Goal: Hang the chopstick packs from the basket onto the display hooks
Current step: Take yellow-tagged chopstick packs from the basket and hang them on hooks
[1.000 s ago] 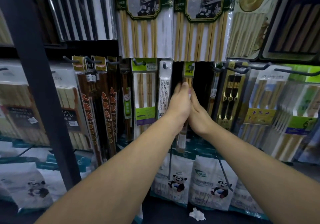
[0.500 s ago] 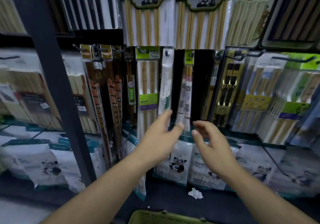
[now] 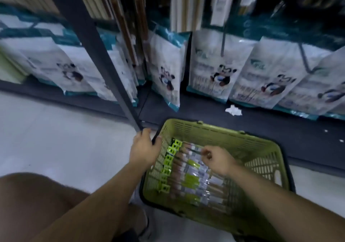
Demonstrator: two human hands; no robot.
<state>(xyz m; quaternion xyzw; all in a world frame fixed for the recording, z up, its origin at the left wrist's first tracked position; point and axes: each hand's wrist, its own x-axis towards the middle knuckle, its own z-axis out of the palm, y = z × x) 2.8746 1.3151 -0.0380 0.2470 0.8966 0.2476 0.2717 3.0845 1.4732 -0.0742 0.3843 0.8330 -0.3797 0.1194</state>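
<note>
Blurred print — no text is readable.

Motion blur smears the chopstick packs (image 3: 194, 178) in the basket (image 3: 220, 135), so their print is unreadable. The right hand (image 3: 217, 160) hides the packs beneath it, its grasp unclear. The top edge cuts off the hanging packs (image 3: 184, 4); their hooks are out of view.

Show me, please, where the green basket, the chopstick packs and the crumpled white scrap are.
green basket (image 3: 220, 132): head view, far rim.
chopstick packs (image 3: 192, 176): head view, middle of the pile.
crumpled white scrap (image 3: 233, 110): head view, its centre.
</note>
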